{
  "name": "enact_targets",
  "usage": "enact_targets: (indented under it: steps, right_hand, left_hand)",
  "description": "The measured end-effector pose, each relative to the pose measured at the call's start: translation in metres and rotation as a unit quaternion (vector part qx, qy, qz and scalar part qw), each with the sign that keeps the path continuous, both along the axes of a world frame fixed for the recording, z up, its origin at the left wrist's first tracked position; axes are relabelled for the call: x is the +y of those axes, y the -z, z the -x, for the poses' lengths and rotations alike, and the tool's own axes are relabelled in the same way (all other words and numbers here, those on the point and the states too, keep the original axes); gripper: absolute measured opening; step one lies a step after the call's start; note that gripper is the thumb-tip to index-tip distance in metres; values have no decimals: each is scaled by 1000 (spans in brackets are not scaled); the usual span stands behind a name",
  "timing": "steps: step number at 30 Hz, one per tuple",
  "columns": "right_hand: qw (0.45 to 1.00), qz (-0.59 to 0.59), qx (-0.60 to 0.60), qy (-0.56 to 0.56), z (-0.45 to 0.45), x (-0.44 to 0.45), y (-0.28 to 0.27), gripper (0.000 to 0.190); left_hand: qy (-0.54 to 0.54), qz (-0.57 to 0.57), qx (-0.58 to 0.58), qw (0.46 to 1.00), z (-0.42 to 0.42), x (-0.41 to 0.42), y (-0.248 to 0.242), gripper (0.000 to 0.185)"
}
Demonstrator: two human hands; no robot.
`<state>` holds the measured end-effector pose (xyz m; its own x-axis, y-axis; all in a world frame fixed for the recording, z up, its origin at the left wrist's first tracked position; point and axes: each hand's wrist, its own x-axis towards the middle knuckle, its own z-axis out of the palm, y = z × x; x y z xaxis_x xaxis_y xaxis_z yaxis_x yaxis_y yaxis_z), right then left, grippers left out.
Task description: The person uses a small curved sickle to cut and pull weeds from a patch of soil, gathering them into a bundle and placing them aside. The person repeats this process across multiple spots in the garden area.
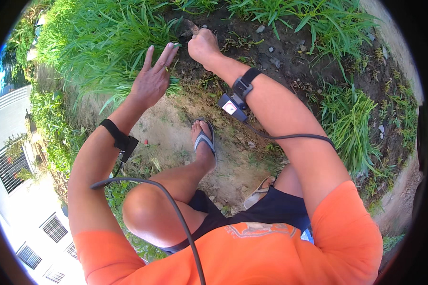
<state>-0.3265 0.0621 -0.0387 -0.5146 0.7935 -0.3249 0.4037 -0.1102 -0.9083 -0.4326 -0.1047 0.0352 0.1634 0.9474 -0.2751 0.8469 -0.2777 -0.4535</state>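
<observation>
My left hand (152, 82) rests at the edge of a dense stand of long-leaved green plants (103, 46). Its fingers are extended and spread, with leaves touching the fingertips and showing beside the palm; the thumb is hidden. Just to its right, my right hand (204, 48) is clenched around a small hand tool (193, 29). Only a short brownish part of that tool sticks out past the fist, low over dark, bare soil (232, 53). What the far end of the tool touches is hard to make out.
A pile of pulled or cut greens (355, 124) lies on the right. More leafy plants (321, 17) grow at the far side. Small stones (275, 62) dot the soil. My sandalled foot (203, 137) stands on the dirt path. A black cable (178, 203) loops from the left wristband.
</observation>
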Motion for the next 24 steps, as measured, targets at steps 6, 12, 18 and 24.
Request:
enact_targets:
  steps: [6,12,18,24]
  right_hand:
    - [995,103,7,-14,18,-45,27,26]
    - [996,74,44,-30,7,-54,46,24]
    - [997,63,4,-45,25,-44,48,30]
    - [991,106,4,-76,39,-41,54,27]
  left_hand:
    - [-7,46,-22,999,26,35,5,14]
    - [-105,156,48,981,64,64,22,38]
    - [-111,137,-6,984,83,62,44,26]
    - [-118,111,10,987,73,53,48,8]
